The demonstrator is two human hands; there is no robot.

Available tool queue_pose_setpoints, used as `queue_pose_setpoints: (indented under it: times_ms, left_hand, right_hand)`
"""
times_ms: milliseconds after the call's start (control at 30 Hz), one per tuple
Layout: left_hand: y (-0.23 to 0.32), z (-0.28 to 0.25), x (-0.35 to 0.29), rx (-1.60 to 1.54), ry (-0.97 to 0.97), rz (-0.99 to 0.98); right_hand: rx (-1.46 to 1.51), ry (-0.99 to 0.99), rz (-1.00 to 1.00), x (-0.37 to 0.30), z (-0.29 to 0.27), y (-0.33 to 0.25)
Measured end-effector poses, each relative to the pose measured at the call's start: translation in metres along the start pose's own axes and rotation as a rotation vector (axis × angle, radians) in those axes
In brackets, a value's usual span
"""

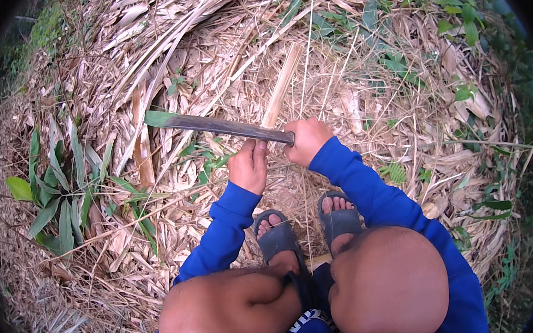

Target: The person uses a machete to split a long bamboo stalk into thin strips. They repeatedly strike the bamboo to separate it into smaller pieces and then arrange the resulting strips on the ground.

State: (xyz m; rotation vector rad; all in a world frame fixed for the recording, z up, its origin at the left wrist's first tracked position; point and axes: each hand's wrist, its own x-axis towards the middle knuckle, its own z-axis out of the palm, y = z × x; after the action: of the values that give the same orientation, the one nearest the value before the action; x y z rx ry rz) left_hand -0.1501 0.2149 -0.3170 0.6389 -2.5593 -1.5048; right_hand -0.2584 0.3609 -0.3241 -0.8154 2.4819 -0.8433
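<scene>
My right hand (309, 141) is wrapped round the handle end of a machete (218, 126), whose handle is hidden in the fist. The long dark blade points left, and its tip shines green. Under the blade, a pale flat strip of wood or bamboo (283, 82) runs away from me. My left hand (250, 166) is closed at the near end of this strip, just below the blade, with thumb and fingers together. The blade crosses the strip close to those fingertips; whether they touch, I cannot tell.
Dry leaves and stalks (350, 105) cover the ground. A green leafy plant (62, 190) grows at the left, and long dry fronds (173, 41) lie at the far left. My sandalled feet (279, 238) and bent knees (387, 283) are close below my hands.
</scene>
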Motion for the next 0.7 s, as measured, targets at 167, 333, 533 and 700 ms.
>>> queue_pose_setpoints:
  times_ms: [167, 333, 533, 700]
  left_hand:
    - [0.001, -0.002, 0.004, 0.047, -0.027, -0.017]
    - [0.008, -0.002, 0.003, -0.017, -0.048, -0.088]
    - [0.01, -0.003, 0.007, 0.008, -0.044, -0.06]
    - [0.005, -0.004, 0.004, 0.021, -0.03, -0.019]
  right_hand:
    - [-0.045, 0.026, -0.006, -0.004, -0.01, -0.013]
    - [-0.081, 0.008, -0.022, -0.003, -0.02, -0.019]
    - [-0.039, 0.01, -0.063, 0.0, -0.016, -0.014]
    - [-0.034, -0.009, -0.047, -0.001, -0.008, -0.014]
